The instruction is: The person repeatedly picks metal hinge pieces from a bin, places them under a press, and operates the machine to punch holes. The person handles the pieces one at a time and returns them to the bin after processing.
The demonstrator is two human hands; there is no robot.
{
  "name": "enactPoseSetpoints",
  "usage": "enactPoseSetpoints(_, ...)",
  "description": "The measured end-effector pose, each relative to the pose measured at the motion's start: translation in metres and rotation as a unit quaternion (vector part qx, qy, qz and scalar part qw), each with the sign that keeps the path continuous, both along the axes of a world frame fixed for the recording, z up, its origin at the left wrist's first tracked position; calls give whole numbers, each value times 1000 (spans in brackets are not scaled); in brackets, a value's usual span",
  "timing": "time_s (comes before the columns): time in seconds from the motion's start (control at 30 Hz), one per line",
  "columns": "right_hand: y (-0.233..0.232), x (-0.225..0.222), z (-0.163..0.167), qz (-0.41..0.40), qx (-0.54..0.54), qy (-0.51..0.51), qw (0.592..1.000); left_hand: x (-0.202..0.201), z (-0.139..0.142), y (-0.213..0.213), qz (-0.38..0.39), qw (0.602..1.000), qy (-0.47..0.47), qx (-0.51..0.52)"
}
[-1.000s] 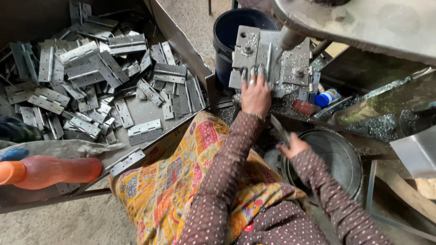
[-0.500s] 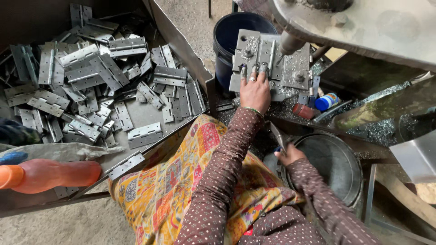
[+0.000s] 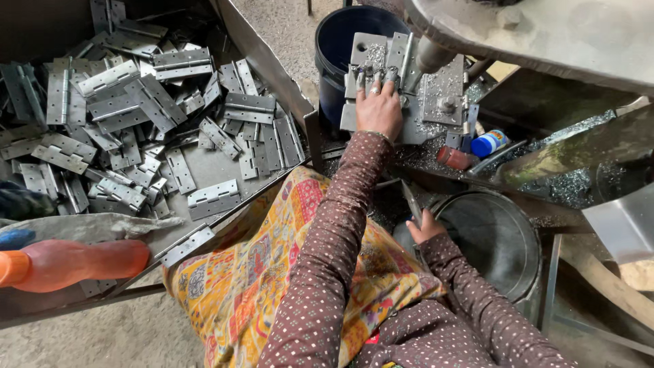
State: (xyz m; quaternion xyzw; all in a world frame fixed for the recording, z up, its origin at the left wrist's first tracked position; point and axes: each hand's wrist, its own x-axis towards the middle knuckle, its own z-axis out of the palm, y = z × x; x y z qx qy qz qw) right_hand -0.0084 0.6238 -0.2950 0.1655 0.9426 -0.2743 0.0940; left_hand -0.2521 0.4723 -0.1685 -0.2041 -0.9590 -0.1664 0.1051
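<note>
My left hand reaches forward onto the grey metal work plate of a drill press. Its fingers press down on a steel hinge lying there, just left of the machine's spindle. Metal shavings cover the plate. My right hand is lower, by my lap, closed around a thin metal lever beside a round dark pan.
A large tray at the left is heaped with several steel hinges. A dark blue bucket stands behind the plate. An orange plastic bottle lies at the lower left. Small containers sit among shavings on the right.
My left hand has slid farther up across the work plate, fingers now over the hinge near the spindle. My right hand has shifted slightly left on the lever.
</note>
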Motion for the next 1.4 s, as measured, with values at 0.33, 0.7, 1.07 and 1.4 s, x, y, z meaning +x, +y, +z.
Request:
enactPoseSetpoints(0.33,23,1,41,-45,9,170,984,117,13,-24,-50,990,93,-95)
enactPoseSetpoints(0.7,17,3,49,-35,-44,266,962,165,68,-51,-106,952,210,197)
enactPoseSetpoints(1.07,20,0,43,-44,-36,235,970,87,72,-54,67,957,225,168)
enactPoseSetpoints(1.4,11,-1,62,-30,-19,201,979,67,24,-14,26,992,112,-59)
